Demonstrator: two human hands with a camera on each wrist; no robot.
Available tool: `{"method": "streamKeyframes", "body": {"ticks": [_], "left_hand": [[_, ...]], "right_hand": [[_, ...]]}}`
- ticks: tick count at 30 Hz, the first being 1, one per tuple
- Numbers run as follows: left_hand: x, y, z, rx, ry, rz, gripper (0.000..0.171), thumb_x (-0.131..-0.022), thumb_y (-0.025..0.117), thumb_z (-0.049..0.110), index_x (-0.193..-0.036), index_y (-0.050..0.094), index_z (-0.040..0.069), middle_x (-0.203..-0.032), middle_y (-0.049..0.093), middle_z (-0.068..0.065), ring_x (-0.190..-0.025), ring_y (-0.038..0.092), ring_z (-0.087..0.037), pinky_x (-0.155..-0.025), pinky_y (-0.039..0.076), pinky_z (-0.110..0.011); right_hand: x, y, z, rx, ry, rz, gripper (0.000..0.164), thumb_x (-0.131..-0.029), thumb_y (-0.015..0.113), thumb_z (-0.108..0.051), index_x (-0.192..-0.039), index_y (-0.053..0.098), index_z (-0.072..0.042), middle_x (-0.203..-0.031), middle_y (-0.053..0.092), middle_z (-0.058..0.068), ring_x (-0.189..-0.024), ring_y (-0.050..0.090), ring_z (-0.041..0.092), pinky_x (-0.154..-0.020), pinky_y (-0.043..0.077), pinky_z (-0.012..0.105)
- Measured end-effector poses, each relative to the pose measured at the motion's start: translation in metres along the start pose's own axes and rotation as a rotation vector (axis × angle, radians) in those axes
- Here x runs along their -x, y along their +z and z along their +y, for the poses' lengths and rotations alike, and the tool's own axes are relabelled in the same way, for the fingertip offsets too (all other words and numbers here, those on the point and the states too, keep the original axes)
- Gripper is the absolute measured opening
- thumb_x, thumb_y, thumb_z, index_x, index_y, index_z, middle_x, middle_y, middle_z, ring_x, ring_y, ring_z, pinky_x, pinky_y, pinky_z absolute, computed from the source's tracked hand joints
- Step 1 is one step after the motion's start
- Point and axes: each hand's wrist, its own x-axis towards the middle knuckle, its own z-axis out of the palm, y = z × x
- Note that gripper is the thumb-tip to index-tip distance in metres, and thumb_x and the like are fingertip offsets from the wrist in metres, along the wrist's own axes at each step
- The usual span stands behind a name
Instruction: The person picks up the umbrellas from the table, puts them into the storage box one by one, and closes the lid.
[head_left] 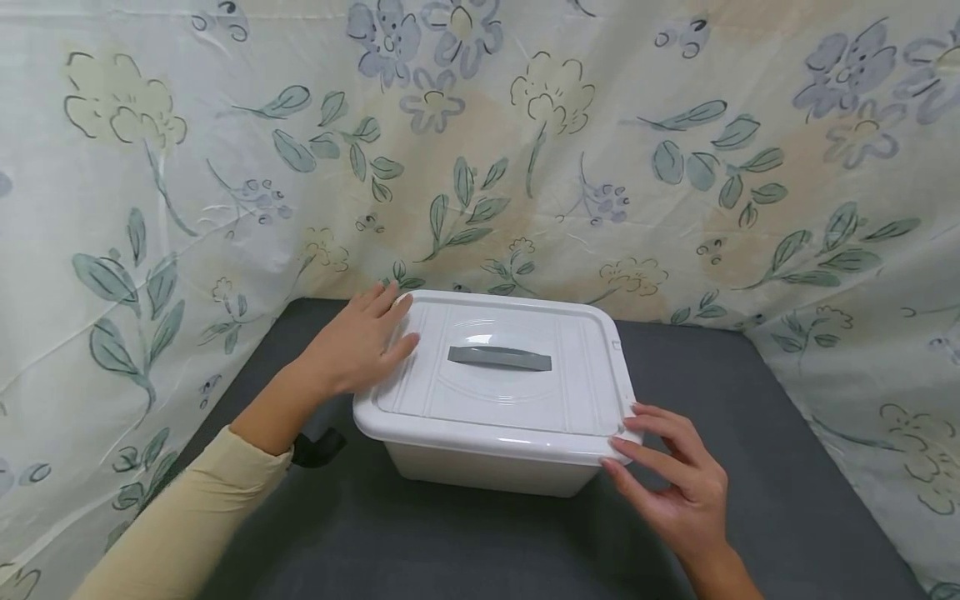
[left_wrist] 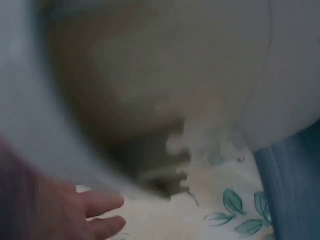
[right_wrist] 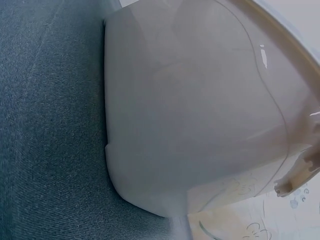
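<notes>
A white plastic storage box sits on the dark cloth, covered by a white lid with a grey handle across its middle. My left hand lies along the lid's left edge, its fingers extended toward the back corner. Two of its fingers show below the blurred rim in the left wrist view. At the front right corner, the spread fingertips of my right hand touch the rim from the side. The right wrist view is filled by the box's glossy side wall; that hand is out of sight there.
Dark grey cloth covers the table around the box. A floral curtain hangs close behind and along both sides. A black strap piece sits at my left wrist, below the cream sleeve.
</notes>
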Motion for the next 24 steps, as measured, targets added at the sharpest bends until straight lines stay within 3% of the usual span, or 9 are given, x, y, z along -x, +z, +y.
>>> {"method": "streamKeyframes", "body": {"ticks": [3,6,24], "left_hand": [[0.0001,0.0046,0.0041,-0.035,-0.012,-0.038,0.076,-0.106,0.037,0.053,-0.164,0.018,0.007,-0.173,0.005,-0.017,-0.16,0.0,-0.038,-0.129,0.004,-0.059],[0.0001,0.0067,0.005,-0.054,-0.025,-0.061,0.077,-0.106,0.034,0.054,-0.164,0.013,0.007,-0.173,0.0,-0.015,-0.16,-0.004,-0.036,-0.129,0.002,-0.059],[-0.0042,0.011,0.007,-0.05,-0.045,-0.085,0.077,-0.109,0.028,0.05,-0.163,0.007,0.0,-0.172,0.001,-0.016,-0.161,0.0,-0.035,-0.13,0.004,-0.055]], "right_hand": [[0.0004,-0.0001,0.0007,-0.013,0.01,0.0,0.024,-0.079,0.089,-0.011,-0.089,0.078,0.008,-0.108,0.069,0.026,-0.118,0.063,0.032,-0.106,0.051,0.025],[-0.0002,0.0001,0.0012,-0.015,0.016,-0.003,0.024,-0.08,0.088,-0.011,-0.089,0.078,0.008,-0.108,0.069,0.026,-0.118,0.063,0.032,-0.107,0.051,0.025],[-0.0039,-0.0021,-0.0014,0.013,0.065,-0.021,0.026,-0.083,0.086,-0.015,-0.092,0.078,0.008,-0.109,0.069,0.025,-0.122,0.063,0.026,-0.109,0.049,0.024]]}}
